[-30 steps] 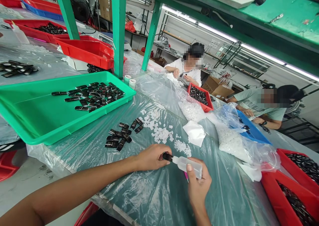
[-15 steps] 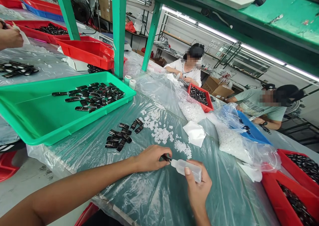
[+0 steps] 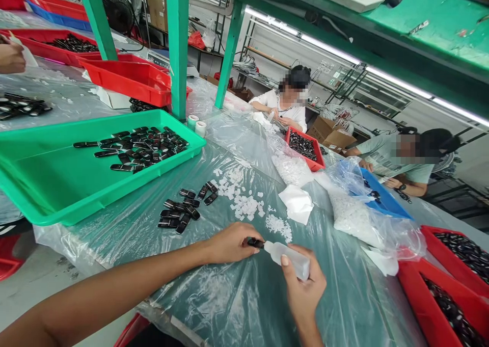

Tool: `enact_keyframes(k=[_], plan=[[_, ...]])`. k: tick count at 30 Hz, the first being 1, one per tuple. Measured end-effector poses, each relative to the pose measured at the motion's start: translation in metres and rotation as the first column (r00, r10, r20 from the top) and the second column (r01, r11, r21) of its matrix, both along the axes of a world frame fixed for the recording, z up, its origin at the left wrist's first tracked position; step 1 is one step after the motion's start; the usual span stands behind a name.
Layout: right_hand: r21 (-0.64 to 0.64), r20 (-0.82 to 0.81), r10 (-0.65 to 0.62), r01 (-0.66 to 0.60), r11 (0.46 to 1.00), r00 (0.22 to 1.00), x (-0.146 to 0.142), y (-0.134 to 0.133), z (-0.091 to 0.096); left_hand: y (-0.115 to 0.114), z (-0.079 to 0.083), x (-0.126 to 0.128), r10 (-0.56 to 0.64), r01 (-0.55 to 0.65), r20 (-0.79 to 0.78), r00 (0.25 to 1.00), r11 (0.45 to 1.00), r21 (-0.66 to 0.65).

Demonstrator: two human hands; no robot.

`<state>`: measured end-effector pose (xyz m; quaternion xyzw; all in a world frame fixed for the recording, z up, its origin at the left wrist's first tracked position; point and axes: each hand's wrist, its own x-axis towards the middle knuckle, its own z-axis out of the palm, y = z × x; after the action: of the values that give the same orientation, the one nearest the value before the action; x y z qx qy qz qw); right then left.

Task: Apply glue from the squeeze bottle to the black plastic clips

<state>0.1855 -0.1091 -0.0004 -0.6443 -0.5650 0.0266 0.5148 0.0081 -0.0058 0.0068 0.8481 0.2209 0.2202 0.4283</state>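
Observation:
Between the thumb and fingers of my left hand (image 3: pixel 235 242) is a small black part (image 3: pixel 255 242) with a shiny face. My right hand (image 3: pixel 305 286) is wrapped round a translucent white squeeze bottle (image 3: pixel 289 259). The bottle's tip points left and lies at the black part; whether they touch I cannot tell. Beyond my left hand lies a small heap of similar black parts (image 3: pixel 179 213). Small white pieces (image 3: pixel 244 204) are scattered beyond my hands, with a patch of finer white bits (image 3: pixel 278 227) closer in.
A green tray (image 3: pixel 95 204) with black parts stands at the left, near a green post (image 3: pixel 178 51). White paper (image 3: pixel 296 204) and a plastic bag of white pieces (image 3: pixel 353 219) lie to the right. Red bins (image 3: pixel 439 296) stand at the right edge. Co-workers sit across the table.
The black part in my left hand has turned so that more of its face shows. The bottle has shifted slightly at its tip. The whole view has slid a little left.

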Motion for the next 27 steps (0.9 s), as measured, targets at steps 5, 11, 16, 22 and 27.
enact_keyframes(k=[5,11,16,22,27], plan=[[0.063,0.213,0.006,-0.02,0.998,0.977,-0.0001,-0.0011,0.0008,0.0007,-0.0013,0.0005,0.001,-0.001,-0.002,1.0,1.0,0.004],[0.014,0.143,0.038,-0.041,0.999,0.989,-0.0014,-0.0019,0.0017,0.0003,-0.0016,0.0011,0.018,-0.018,-0.011,1.0,0.999,0.032],[-0.093,-0.305,-0.037,0.009,0.996,0.952,-0.003,0.0018,0.0027,0.0011,-0.0007,0.0006,0.048,-0.048,-0.001,0.999,0.996,-0.074],[-0.139,-0.607,-0.061,-0.03,0.99,0.792,-0.004,0.0061,-0.0009,0.0012,-0.0016,0.0012,0.066,-0.058,0.033,0.997,0.98,-0.189],[-0.139,-0.616,-0.065,-0.027,0.99,0.785,-0.0061,0.0054,-0.0007,0.0011,-0.003,0.0013,0.056,-0.047,0.042,0.998,0.983,-0.177]])
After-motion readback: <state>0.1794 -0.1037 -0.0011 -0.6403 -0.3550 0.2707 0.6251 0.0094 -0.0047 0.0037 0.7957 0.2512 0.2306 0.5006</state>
